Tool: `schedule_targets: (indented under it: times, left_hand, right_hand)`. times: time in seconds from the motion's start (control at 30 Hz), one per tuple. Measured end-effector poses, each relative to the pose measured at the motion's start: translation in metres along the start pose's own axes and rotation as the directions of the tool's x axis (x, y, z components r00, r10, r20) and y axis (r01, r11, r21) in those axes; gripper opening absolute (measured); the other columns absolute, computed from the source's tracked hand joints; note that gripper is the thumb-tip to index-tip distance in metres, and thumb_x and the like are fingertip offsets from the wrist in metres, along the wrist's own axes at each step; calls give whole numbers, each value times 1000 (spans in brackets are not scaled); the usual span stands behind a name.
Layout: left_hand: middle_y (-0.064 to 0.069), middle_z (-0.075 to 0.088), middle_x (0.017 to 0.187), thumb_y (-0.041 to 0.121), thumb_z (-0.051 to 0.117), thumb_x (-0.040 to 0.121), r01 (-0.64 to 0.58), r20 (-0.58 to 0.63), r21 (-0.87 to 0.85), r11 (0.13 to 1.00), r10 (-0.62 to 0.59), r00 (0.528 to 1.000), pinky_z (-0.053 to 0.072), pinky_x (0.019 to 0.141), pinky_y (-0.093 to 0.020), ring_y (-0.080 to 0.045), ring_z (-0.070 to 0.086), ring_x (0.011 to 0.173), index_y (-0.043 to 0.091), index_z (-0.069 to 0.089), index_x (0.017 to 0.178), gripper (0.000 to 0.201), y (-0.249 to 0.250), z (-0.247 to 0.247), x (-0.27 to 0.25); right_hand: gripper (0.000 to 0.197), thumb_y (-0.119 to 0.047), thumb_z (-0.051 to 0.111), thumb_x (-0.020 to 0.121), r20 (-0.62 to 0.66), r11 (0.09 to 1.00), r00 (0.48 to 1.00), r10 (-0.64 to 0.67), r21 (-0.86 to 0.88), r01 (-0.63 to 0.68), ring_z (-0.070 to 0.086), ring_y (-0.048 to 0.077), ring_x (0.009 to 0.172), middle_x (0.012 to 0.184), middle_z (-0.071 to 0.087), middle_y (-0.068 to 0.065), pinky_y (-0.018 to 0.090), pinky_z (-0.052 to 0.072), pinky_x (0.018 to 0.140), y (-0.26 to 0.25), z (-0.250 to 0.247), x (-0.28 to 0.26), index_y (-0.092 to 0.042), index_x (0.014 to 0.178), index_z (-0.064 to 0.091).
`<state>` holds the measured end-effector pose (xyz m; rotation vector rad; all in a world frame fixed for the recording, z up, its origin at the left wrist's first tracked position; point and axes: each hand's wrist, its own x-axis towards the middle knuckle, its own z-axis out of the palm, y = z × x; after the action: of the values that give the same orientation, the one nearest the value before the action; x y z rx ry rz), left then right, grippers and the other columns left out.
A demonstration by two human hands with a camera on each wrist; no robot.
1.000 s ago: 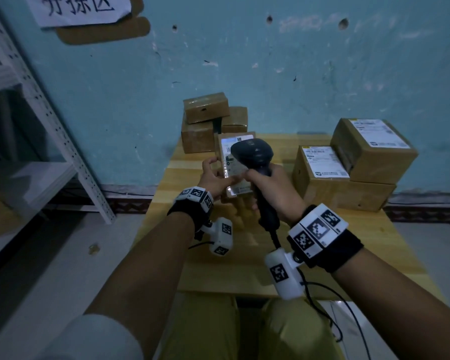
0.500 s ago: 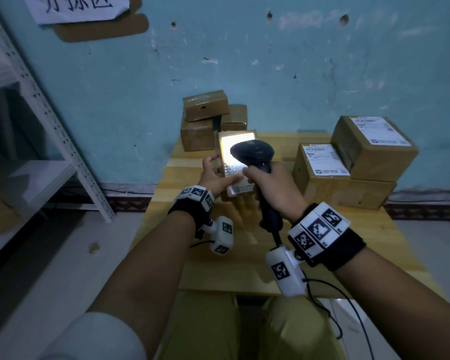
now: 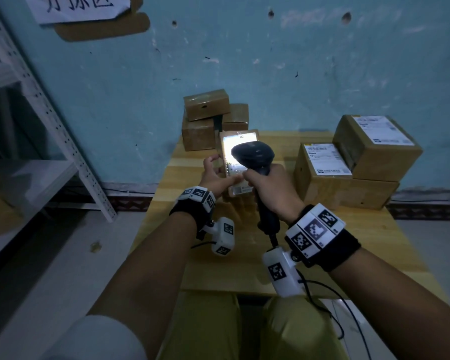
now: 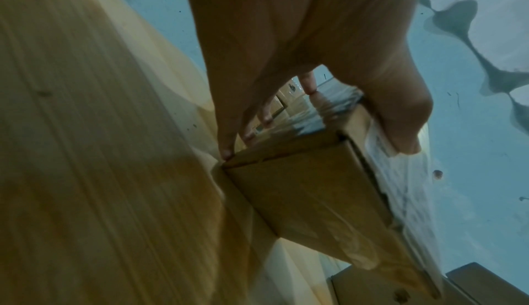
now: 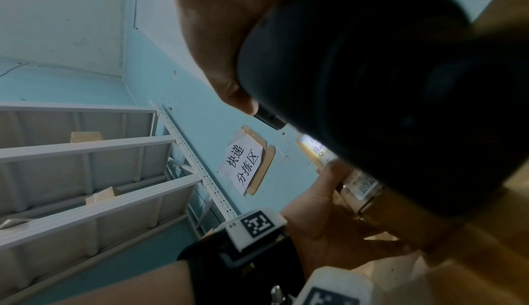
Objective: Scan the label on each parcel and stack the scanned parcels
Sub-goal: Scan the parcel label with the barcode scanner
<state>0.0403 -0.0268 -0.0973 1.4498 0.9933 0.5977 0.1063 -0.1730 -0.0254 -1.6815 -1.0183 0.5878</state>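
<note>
Scanning is under way on the small brown parcel (image 3: 238, 162), which we hold tilted up above the surface (image 3: 369, 237), its white label (image 3: 235, 149) washed bright. Our left hand (image 3: 216, 178) grips its near end, and our right hand (image 3: 273, 190) grips the black scanner (image 3: 253, 154). We judge the labelled boxes (image 3: 348, 162) right already stacked, the plain boxes (image 3: 208, 118) behind still waiting.

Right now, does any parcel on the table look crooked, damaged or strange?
Nothing looks damaged. The top box of the far pile sits askew, overhanging the box below. The left hand holds the parcel tilted up for the scanner in the right hand; its label glows white from the scan light.
</note>
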Motion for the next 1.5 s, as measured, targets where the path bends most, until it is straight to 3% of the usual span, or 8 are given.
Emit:
schedule_targets:
  times: [0.1, 0.3, 0.6, 0.7, 0.9, 1.17, 1.3, 1.5]
  left_hand:
    - [-15, 47, 135, 48, 81, 36, -5, -1, -4, 1000, 5, 1000, 50, 92, -55, -33, 53, 119, 49, 26, 125, 104, 1, 0, -2]
    - [-13, 41, 140, 20, 81, 68, -13, 20, -38, 999, 13, 1000, 49, 94, -54, -33, 51, 119, 37, 23, 135, 91, 10, -2, -12]
    - [-10, 43, 136, 11, 81, 66, -103, -44, -13, 995, 103, 994, 46, 99, -50, -19, 46, 113, 24, 23, 137, 93, 5, 1, -7]
    - [-11, 42, 138, 8, 81, 66, -115, -44, -13, 993, 114, 993, 46, 100, -49, -20, 46, 115, 24, 24, 137, 92, 6, 0, -4]
    - [-13, 45, 135, 3, 77, 70, -131, -39, -11, 991, 131, 991, 48, 86, -36, -16, 47, 105, 20, 23, 138, 88, 8, -1, 1]
    - [-1, 42, 119, 7, 79, 68, -121, -23, -15, 993, 120, 992, 50, 89, -40, -19, 47, 109, 25, 22, 138, 91, 5, -2, 2]
    - [-8, 43, 133, 6, 79, 68, -108, -4, -16, 994, 108, 994, 49, 94, -47, -31, 51, 118, 26, 20, 139, 95, 4, -3, 2]
    - [-8, 42, 139, 6, 80, 66, -108, -1, -52, 993, 108, 994, 47, 98, -49, -28, 48, 123, 28, 22, 136, 93, 3, -2, 3]
  right_hand:
    - [20, -20, 58, 82, 1, 1000, 1000, 8, 10, -8, 52, 24, 61, 56, 50, 3, 39, 44, 65, -1, 0, -1, -10, 65, 55]
    - [17, -20, 58, 84, -7, 998, 1000, 20, 54, -19, 52, 23, 63, 58, 50, 3, 38, 43, 66, 1, -3, -3, -11, 69, 56]
    - [15, -19, 62, 82, -77, 997, 996, -53, 43, 56, 57, 23, 66, 64, 55, -1, 38, 48, 67, 4, -4, -6, -24, 71, 52]
    - [20, -19, 63, 83, -95, 996, 992, -87, 25, 90, 56, 18, 63, 65, 56, -4, 30, 46, 63, 6, -7, -8, -28, 73, 49]
    - [21, -18, 63, 83, -90, 996, 993, -74, 36, 78, 54, 14, 60, 64, 54, -4, 30, 43, 60, 9, -6, -7, -28, 73, 48]
    - [11, -19, 62, 84, -65, 996, 994, -89, 14, 90, 52, 14, 61, 64, 52, -4, 27, 41, 61, 12, -1, -8, -12, 90, 56]
    - [10, -18, 61, 84, -53, 996, 996, -77, 30, 79, 51, 16, 59, 60, 50, -3, 31, 42, 62, 11, 0, -8, -19, 76, 55]
    - [18, -18, 59, 84, -35, 998, 998, -50, 34, 51, 51, 16, 57, 57, 50, -2, 33, 44, 63, 10, 0, -10, -21, 68, 52]
